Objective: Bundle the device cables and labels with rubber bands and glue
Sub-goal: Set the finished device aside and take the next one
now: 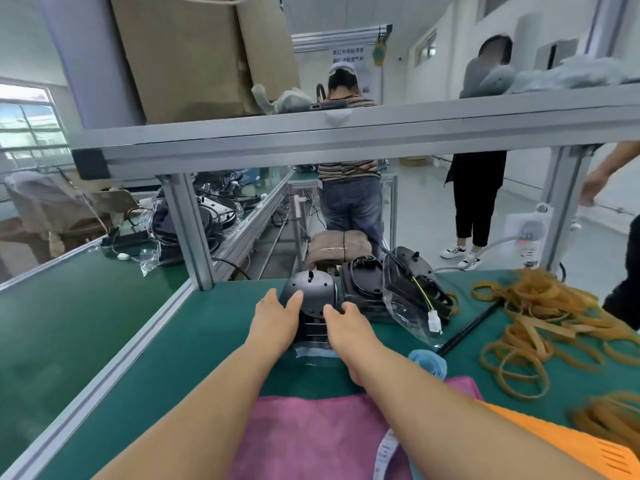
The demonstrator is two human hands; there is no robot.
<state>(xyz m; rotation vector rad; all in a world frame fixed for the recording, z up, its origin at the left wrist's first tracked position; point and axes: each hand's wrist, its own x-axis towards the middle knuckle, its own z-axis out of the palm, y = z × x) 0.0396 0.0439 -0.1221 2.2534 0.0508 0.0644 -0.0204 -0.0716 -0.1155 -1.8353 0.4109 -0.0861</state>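
Both your hands are out in front of you on the dark device (311, 289), which stands on the green table (214, 341) near its far edge, with clear plastic (317, 356) lying under its near end. Your left hand (277, 317) lies against the device's left side with fingers fairly straight and the thumb spread onto the domed top. Your right hand (343, 327) touches the right side, thumb up against the shell; its fingers are foreshortened, so you cannot tell whether they curl round the device or only rest on it. Just right of it sits a second device (363, 285) with a black cable coiled on top, and beside that a third (412, 282) in a clear bag, a white connector (434, 322) hanging at its near end. A black rod (467, 329) lies slantwise on the table to the right. Beyond it a loose heap of tan rubber bands (540, 306) spreads over the table, well apart from your hands. A blue roll (427, 363) sits by your right forearm, and a pink cloth (311, 438) lies under both arms at the near edge, a white label strip (386, 448) on it.
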